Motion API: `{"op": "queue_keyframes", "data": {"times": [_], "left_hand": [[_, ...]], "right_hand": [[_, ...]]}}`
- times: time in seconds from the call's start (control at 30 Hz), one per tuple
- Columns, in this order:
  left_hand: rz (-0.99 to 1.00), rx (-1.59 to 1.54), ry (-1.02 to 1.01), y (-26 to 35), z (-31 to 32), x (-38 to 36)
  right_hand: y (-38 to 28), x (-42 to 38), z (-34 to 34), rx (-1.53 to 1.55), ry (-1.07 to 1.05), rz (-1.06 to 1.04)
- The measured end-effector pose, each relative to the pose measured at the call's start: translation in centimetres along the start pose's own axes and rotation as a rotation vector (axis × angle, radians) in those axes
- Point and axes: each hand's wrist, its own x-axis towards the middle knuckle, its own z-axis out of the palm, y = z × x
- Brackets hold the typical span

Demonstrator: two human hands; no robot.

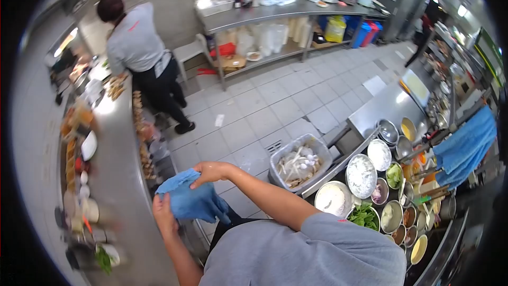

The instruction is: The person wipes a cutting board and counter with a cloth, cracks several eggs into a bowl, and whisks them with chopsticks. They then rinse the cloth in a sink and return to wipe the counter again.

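A blue cloth (191,200) hangs between my two hands in front of my body, beside the edge of the steel counter. My left hand (164,213) grips its near left edge, fingers folded over the fabric. Higher up and to the right, my right hand (208,172) pinches the cloth's upper edge between thumb and fingers. The lower part of the cloth droops loosely toward my waist.
A steel counter (114,180) runs along my left. Another person (140,42) stands at its far end. A grey bin (300,161) of waste sits on the floor ahead. Bowls of white powder (361,175) and leafy greens (364,215) stand at my right, near a hanging blue towel (465,145).
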Motion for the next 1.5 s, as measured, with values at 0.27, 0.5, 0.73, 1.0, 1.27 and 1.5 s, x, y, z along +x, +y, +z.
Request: {"op": "queue_keyframes", "data": {"times": [0.27, 0.5, 0.73, 1.0, 1.27, 1.5], "left_hand": [[-0.084, 0.01, -0.246, -2.5, 5.3, 17.9], [-0.257, 0.238, -0.842, -0.4, 17.0, 29.9], [0.202, 1.096, -1.605, -9.1, 30.4, 42.0], [-0.638, 0.049, -1.54, -8.6, 49.9, 49.9], [-1.055, -0.52, -0.964, -14.2, 68.3, 49.2], [-0.866, -0.098, -1.346, -23.8, 84.4, 53.4]], "right_hand": [[8.2, -0.3, -14.5, -0.065, 0.558, 0.149], [9.6, -6.3, -22.1, 0.342, 1.035, 0.021], [5.5, -12.6, -29.6, 0.293, 1.383, -0.112], [6.8, -22.7, -40.4, 0.605, 1.613, -0.369], [8.3, -27.2, -53.0, 0.626, 1.806, -0.491], [16.0, -31.0, -58.5, 0.639, 2.312, -0.208]]}}
